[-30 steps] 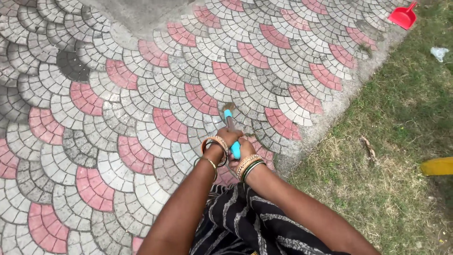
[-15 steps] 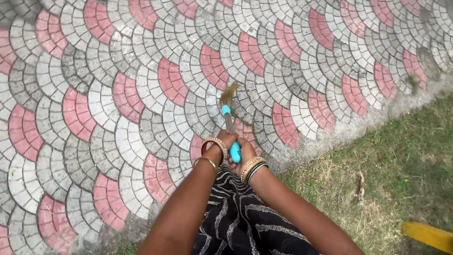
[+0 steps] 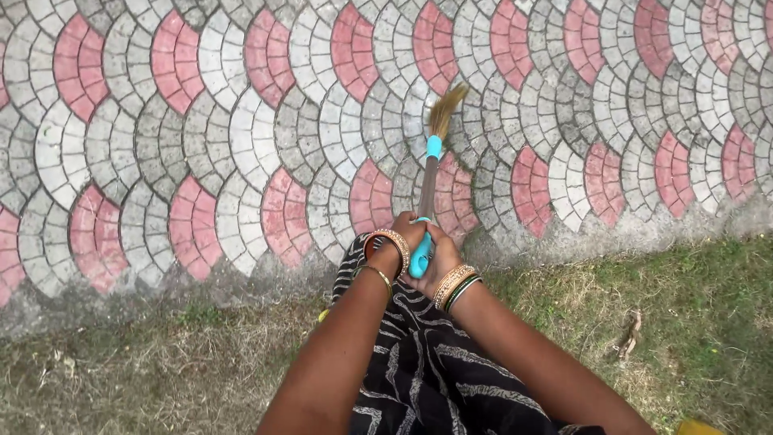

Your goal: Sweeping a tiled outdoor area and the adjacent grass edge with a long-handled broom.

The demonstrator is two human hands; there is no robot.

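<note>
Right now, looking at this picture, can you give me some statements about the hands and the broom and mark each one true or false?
1. Both hands grip one broom. True: the left hand and right hand close around its blue handle end.
2. The broom's bristles rest on the grass. False: they point out over the paving.
3. Both wrists wear bangles. True.
4. The paving is plain grey. False: it has grey, white and pink fan-shaped blocks.
5. The grass lies nearer the person than the paving. True.
</note>
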